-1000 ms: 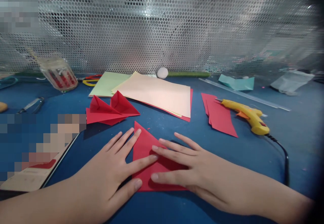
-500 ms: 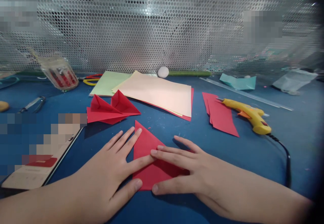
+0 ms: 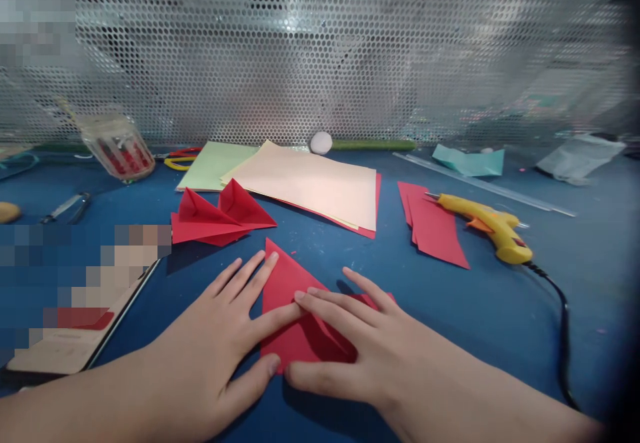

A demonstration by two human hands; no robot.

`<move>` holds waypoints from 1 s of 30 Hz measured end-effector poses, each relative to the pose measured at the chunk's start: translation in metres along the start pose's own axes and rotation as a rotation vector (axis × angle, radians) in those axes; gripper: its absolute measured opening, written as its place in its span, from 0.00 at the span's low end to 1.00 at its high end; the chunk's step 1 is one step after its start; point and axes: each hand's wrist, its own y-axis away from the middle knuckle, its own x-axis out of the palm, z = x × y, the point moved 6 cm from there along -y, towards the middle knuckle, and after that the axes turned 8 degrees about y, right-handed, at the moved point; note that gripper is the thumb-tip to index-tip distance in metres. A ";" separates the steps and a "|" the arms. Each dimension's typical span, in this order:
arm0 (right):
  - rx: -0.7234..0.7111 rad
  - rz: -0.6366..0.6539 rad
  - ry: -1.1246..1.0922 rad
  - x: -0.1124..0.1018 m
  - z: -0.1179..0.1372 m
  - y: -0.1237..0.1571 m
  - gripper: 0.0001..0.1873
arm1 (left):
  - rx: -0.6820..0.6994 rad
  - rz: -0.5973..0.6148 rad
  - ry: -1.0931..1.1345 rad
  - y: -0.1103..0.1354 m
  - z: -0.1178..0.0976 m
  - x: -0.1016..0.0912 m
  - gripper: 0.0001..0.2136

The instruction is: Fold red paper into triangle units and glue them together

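A folded piece of red paper point(image 3: 285, 283) lies on the blue table between my hands, its pointed corner facing away from me. My left hand point(image 3: 220, 333) rests on its left edge with fingers spread. Over the right part lies my right hand point(image 3: 370, 336), fingers stretched out, its index fingertip meeting the left one near the paper's middle. Part of the paper's right side is hidden under that hand. Just beyond, to the left, stand folded red paper shapes point(image 3: 220, 216) with two raised points.
Coloured sheets point(image 3: 310, 179) are stacked behind. At right, a yellow glue gun point(image 3: 493, 223) with a black cord lies across red paper strips point(image 3: 435, 229). A phone point(image 3: 70, 336) is at left. Farther back are a glass jar point(image 3: 117, 146), scissors point(image 3: 180, 161) and a perforated metal panel point(image 3: 320, 49).
My right hand has slid slightly left and nearer to me over the red paper. More of the paper's right corner shows behind its fingers. My left hand stays nearly in place.
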 end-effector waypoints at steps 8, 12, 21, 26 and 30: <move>-0.080 -0.030 -0.009 0.000 -0.009 0.008 0.27 | 0.009 0.009 0.001 -0.004 0.002 0.000 0.29; -0.086 -0.061 0.019 -0.002 -0.013 0.013 0.28 | -0.075 -0.044 0.056 -0.005 0.003 0.000 0.25; -0.126 -0.119 0.066 -0.015 -0.017 0.024 0.22 | -0.123 -0.069 0.062 -0.008 0.001 0.006 0.26; -0.131 -0.153 0.067 -0.020 -0.018 0.026 0.20 | -0.040 0.014 0.025 -0.003 0.004 0.002 0.29; -0.125 -0.129 0.066 -0.021 -0.024 0.029 0.20 | 0.008 0.086 -0.053 -0.003 0.004 0.002 0.32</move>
